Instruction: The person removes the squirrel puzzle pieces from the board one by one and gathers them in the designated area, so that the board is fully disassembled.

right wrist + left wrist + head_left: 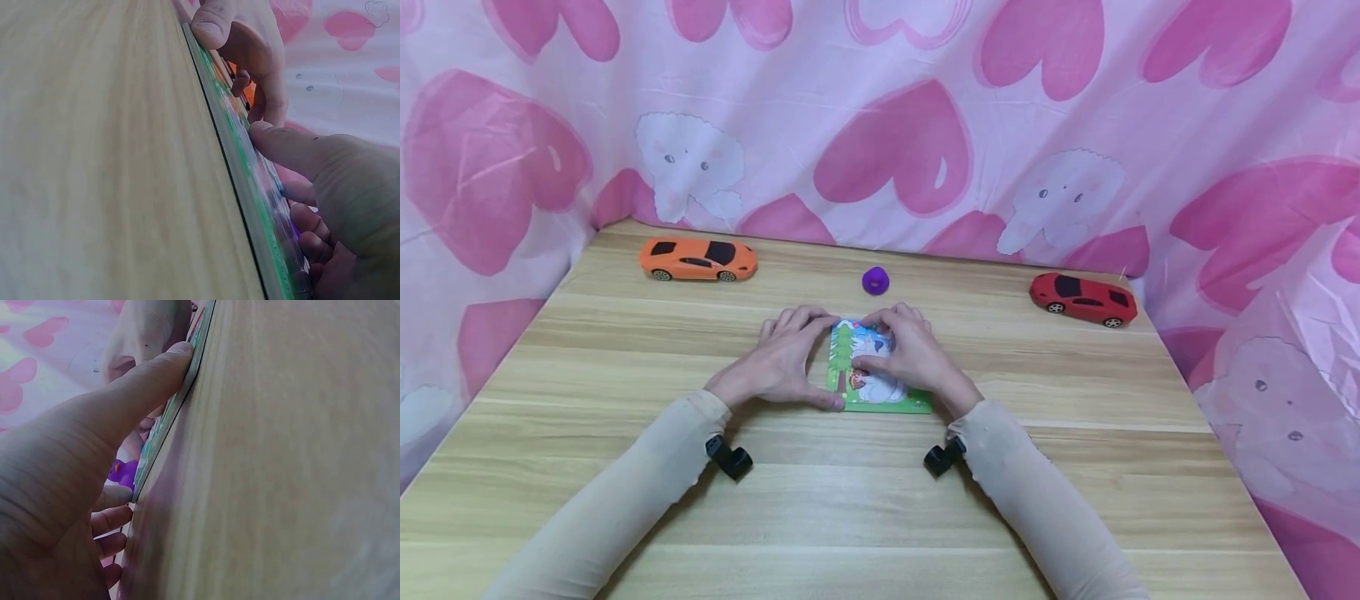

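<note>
A small board with a snowy cartoon picture and a green tree, which looks like a jigsaw puzzle [880, 406], lies flat on the wooden table. My left hand [778, 362] holds its left side, thumb at the near corner and index finger at the far one. The left thumb [156, 369] touches the board's edge in the left wrist view. Over the right part of the picture is my right hand [917, 354], its curled fingers at the far edge. In the right wrist view the right thumb [281, 144] rests on the face, and the hand hides part of the picture.
Behind the board stands a small purple toy [876, 281]. An orange toy car [698, 259] is at the back left, a red toy car [1084, 300] at the back right. A pink heart-print curtain [895, 150] hangs along the table's back and sides.
</note>
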Demonstrator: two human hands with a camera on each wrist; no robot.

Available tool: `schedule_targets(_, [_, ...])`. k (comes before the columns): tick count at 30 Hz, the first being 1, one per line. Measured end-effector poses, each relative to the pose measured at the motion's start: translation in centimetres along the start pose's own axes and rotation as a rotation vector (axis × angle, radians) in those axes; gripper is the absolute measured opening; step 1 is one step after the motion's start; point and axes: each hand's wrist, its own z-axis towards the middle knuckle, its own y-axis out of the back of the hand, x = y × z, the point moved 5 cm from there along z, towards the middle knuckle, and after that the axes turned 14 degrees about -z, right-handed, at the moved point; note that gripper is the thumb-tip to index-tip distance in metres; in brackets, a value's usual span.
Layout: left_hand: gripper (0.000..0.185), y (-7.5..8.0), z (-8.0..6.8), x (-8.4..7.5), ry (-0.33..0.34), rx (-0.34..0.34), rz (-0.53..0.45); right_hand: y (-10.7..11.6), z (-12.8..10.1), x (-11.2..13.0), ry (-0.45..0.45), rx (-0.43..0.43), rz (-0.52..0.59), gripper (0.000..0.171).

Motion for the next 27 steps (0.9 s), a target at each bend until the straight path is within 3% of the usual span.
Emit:
schedule_targets(10, [0.140, 0.05, 0.03, -0.02, -0.009, -0.002, -0.009, 0.13, 0.12, -0.05, 0.002, -0.023, 0.021, 0.051])
schedule_targets(27, [0.140, -0.03, -0.07, -0.06, -0.007, 0.010, -0.004, -0.04, 0.27, -0.13, 0.000, -0.072, 0.091, 0.041])
